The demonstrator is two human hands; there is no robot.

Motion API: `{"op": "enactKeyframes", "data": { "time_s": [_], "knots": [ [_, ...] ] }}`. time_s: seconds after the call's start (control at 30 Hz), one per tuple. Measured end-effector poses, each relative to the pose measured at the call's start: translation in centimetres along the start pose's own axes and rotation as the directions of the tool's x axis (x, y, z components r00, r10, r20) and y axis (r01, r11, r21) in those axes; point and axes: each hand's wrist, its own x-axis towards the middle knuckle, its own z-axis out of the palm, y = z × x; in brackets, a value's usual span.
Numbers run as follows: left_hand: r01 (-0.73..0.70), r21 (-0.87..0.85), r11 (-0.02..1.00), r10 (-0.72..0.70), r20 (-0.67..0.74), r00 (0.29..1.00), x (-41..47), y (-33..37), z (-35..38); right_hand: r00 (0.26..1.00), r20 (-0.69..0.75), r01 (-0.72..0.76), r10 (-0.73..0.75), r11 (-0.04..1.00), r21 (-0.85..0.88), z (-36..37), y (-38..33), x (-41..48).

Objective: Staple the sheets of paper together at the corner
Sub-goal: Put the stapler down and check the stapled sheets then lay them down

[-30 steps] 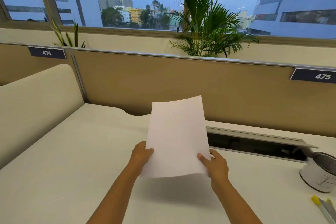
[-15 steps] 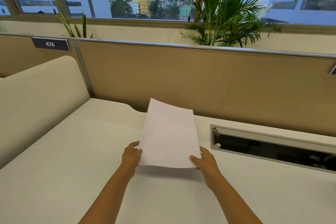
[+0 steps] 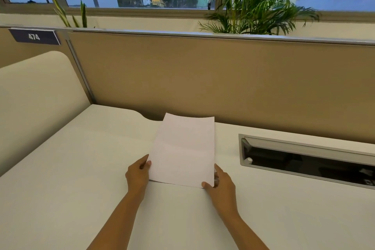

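Observation:
White sheets of paper [image 3: 183, 148] are held low over the white desk [image 3: 81, 168], their near edge close to the desktop and the far edge slightly curled. My left hand [image 3: 138, 174] grips the near left edge, thumb on top. At the near right corner, my right hand [image 3: 220, 182] pinches the sheets with its thumb on the upper face. How many sheets there are cannot be made out. No stapler is in view.
An open cable tray slot [image 3: 304, 158] is sunk into the desk at right. A tan partition [image 3: 203, 79] closes off the back and a cream side panel [image 3: 34, 103] the left. Plants stand behind the partition by the window.
The paper has come down from an upright tilt to nearly flat over the desk. My view has shifted left, so the mug and pens at right have left the frame.

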Motion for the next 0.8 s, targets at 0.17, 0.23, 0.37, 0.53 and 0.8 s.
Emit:
{"op": "enactKeyframes", "data": {
  "time_s": [0.17, 0.23, 0.37, 0.53, 0.8],
  "knots": [
    [-0.065, 0.068, 0.996, 0.067, -0.026, 0.997, -0.1, -0.4, 0.2, 1.0, 0.015, -0.007, 0.009, 0.995, -0.097, 0.1, -0.4, -0.1],
    [-0.088, 0.103, 0.991, 0.093, -0.04, 0.995, -0.3, -0.7, 0.1, 1.0, 0.027, -0.006, 0.01, 0.989, -0.148, 0.1, -0.5, -0.3],
    [-0.124, 0.112, 0.986, 0.13, -0.048, 0.99, -0.7, -1.0, -0.3, 1.0, 0.028, 0.001, 0.004, 0.98, -0.201, 0.1, -0.7, -0.5],
    [-0.139, 0.108, 0.984, 0.142, -0.029, 0.989, -0.6, -1.2, -0.3, 1.0, 0.019, -0.019, 0.024, 0.976, -0.217, 0.2, -0.7, -0.8],
    [-0.106, 0.019, 0.994, 0.107, -0.053, 0.993, -0.6, -1.4, 0.0, 0.999, 0.018, -0.024, 0.03, 0.959, -0.283, 0.3, -0.9, -1.3]
  ]
}}
